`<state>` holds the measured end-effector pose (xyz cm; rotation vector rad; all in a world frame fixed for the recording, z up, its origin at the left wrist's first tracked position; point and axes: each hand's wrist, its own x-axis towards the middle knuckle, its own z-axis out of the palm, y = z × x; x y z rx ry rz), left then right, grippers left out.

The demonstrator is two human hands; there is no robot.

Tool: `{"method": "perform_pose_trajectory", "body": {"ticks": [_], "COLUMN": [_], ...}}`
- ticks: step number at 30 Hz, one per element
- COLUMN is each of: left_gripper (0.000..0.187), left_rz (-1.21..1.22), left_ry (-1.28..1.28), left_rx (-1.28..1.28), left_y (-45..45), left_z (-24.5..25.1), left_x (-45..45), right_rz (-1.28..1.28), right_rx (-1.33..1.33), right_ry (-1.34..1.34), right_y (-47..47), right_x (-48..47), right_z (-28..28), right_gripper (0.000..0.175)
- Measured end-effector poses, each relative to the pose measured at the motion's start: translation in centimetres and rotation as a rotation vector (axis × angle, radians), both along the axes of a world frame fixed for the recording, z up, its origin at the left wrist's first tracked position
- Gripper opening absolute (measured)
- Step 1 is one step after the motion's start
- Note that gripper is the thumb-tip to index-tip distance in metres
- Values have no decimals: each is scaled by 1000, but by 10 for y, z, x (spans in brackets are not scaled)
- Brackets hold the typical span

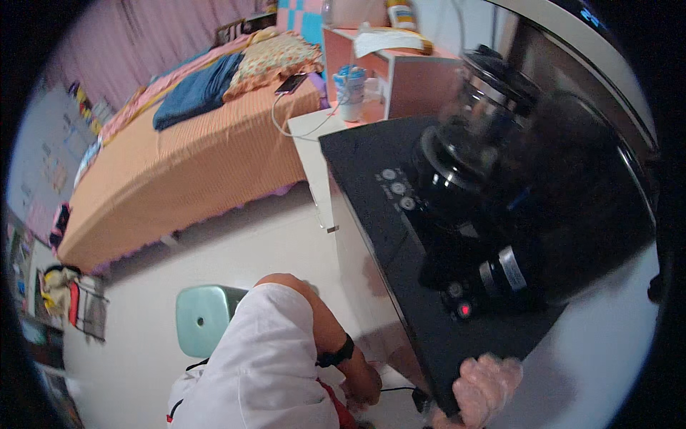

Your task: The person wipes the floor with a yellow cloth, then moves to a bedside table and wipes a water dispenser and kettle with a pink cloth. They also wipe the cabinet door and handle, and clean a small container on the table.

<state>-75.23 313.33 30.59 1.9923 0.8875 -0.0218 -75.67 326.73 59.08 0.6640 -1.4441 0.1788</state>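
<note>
My right hand (486, 389) is curled over the near corner of a black tabletop panel (370, 214) and looks blurred. Lower and to the left, my left hand (365, 383), with a black band on its wrist, hangs beside the white cabinet's (353, 279) side, close to a thin black cable (396, 389). What the left fingers do is hidden. A glass jug with a black lid (477, 112) stands on a black electric appliance (455, 198) with round buttons. Nearer me, a red light (464, 310) glows on its control panel.
A pale green plastic stool (201, 322) stands on the light floor. Beyond is a bed with an orange cover (203, 155), a folded blue blanket (198, 91) and a phone (291, 84) on a white cable. A pink shelf (423, 80) adjoins the black panel.
</note>
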Motion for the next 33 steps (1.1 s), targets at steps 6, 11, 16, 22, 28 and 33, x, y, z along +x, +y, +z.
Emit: {"method": "perform_pose_trajectory", "body": {"ticks": [6, 11, 16, 22, 28, 33], "left_gripper": [33, 21, 29, 16, 23, 23], "left_rz": [-91, -93, -41, 373, 539, 659], "left_ry": [-92, -24, -78, -436, -503, -559], "left_rx": [-280, -62, -167, -14, 194, 96], "left_y": [-37, -89, -136, -158, -226, -280], "left_z": [30, 52, 123, 178, 179, 165], "left_x": [-8, -32, -104, -183, -218, -243], "right_rz": [-99, -490, -488, -641, -378, -187], "right_rx": [-317, -589, -765, -1063, -1876, -1814], "right_ry": [-613, -542, -520, -385, -656, -791], "right_y": [-12, -56, -123, -221, -302, -315], "right_x": [60, 56, 57, 51, -6, -45], "right_z": [-16, -10, 12, -36, -95, -99], "right_gripper": [61, 30, 35, 46, 36, 31]}}
